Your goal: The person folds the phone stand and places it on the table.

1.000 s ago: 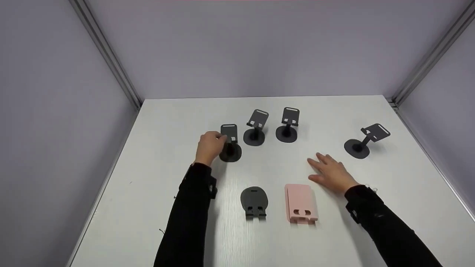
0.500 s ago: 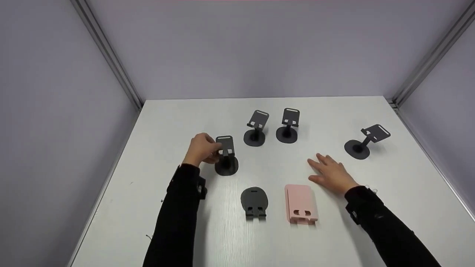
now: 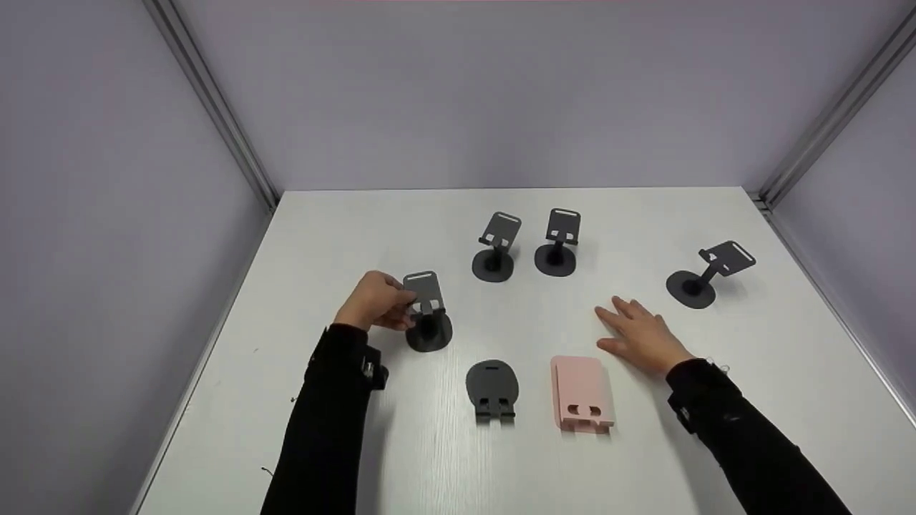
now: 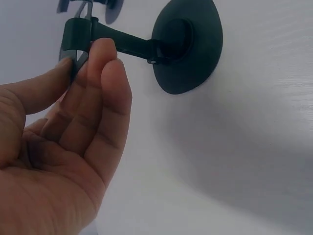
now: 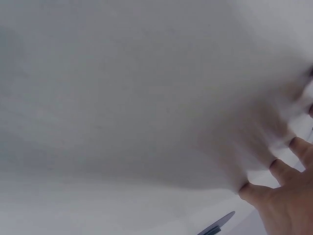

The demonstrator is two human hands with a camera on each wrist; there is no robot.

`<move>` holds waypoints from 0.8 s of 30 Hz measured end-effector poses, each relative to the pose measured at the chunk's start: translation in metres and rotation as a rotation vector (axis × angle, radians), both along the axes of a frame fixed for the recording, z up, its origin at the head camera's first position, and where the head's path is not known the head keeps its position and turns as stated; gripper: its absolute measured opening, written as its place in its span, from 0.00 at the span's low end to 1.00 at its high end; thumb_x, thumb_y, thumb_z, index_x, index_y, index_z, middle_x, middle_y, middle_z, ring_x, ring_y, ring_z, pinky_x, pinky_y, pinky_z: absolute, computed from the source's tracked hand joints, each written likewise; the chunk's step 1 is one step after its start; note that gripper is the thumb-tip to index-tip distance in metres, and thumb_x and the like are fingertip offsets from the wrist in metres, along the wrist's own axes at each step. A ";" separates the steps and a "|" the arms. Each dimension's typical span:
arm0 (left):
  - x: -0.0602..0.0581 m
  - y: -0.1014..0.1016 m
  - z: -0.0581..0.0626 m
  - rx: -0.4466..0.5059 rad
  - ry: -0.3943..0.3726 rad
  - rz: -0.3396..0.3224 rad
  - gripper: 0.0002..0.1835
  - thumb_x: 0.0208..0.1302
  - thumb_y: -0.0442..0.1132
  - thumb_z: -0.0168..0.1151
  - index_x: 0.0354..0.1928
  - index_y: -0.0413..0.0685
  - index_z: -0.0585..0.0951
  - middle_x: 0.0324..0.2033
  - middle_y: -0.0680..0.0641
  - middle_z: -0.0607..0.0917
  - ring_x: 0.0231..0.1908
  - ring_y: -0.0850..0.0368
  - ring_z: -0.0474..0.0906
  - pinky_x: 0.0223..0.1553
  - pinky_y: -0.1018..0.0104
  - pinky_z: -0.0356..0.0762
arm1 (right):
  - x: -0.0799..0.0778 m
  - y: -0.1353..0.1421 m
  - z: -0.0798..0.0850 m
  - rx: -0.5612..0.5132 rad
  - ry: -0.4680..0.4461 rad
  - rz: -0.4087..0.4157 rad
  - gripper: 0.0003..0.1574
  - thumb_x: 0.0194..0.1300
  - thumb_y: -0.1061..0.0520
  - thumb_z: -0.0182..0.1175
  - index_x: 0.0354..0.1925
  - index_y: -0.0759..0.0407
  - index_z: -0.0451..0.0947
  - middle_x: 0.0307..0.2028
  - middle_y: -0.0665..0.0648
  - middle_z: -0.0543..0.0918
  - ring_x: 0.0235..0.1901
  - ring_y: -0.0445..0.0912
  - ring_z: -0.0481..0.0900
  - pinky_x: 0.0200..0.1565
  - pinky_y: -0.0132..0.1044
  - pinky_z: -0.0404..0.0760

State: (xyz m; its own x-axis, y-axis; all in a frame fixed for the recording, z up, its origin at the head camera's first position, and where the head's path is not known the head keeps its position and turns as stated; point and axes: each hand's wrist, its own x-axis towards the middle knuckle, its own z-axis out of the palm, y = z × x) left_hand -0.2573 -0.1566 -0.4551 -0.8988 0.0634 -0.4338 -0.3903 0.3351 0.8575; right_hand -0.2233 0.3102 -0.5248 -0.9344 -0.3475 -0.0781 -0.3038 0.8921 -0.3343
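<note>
My left hand [image 3: 376, 300] pinches the edge of a dark grey phone stand [image 3: 424, 290] between thumb and fingers. In the left wrist view the thumb and fingertips grip the stand's upper plate, while its arm runs to the round base [image 4: 200, 54]. My right hand [image 3: 642, 337] lies with fingers spread on the white table [image 3: 501, 472], its fingertips down on the surface in the right wrist view. Closest to it is a folded pink phone stand [image 3: 581, 386]. Beside that lies a folded dark grey phone stand [image 3: 492, 386] with a rounded base.
Two more dark phone stands, one tilted [image 3: 495, 247] and one upright [image 3: 558, 243], stand unfolded toward the back. Another unfolded stand [image 3: 705, 275] is at the right. Pale panels [image 3: 458, 93] wall the table at the back and both sides.
My left hand has brought the dark phone stand toward me and to the left, away from the two at the back. My right hand has stayed in place.
</note>
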 end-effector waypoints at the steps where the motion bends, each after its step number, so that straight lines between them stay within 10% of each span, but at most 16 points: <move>1: 0.001 0.000 0.001 0.008 -0.001 -0.001 0.14 0.73 0.34 0.61 0.52 0.29 0.77 0.32 0.38 0.87 0.23 0.54 0.87 0.32 0.60 0.88 | 0.000 0.000 0.000 0.001 -0.002 -0.001 0.41 0.73 0.44 0.61 0.75 0.60 0.65 0.75 0.74 0.59 0.74 0.75 0.52 0.65 0.80 0.51; 24: 0.014 0.011 0.003 0.105 0.090 -0.105 0.07 0.71 0.30 0.60 0.36 0.39 0.71 0.31 0.37 0.89 0.28 0.48 0.89 0.36 0.56 0.88 | -0.001 0.001 -0.003 0.013 0.031 0.012 0.41 0.72 0.41 0.62 0.74 0.60 0.67 0.74 0.74 0.62 0.72 0.75 0.56 0.63 0.80 0.55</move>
